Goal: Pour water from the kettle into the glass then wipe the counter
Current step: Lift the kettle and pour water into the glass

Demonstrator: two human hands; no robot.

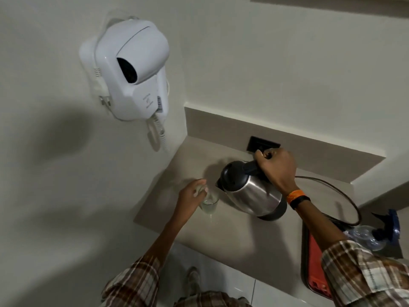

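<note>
A steel kettle (252, 193) with a black lid and handle hangs tilted above the beige counter (232, 235), its spout down toward the left. My right hand (276, 167) grips the black handle. Just left of the spout stands a clear glass (210, 203) with some water in it. My left hand (192, 193) holds the glass at its rim and side. I cannot make out a stream of water between spout and glass.
A black cord (345, 191) loops from the kettle's side across the counter. At the right lie a dark tray with an orange-red item (314, 267) and a clear spray bottle with a blue trigger (376, 233). A white hair dryer (132, 72) hangs on the left wall.
</note>
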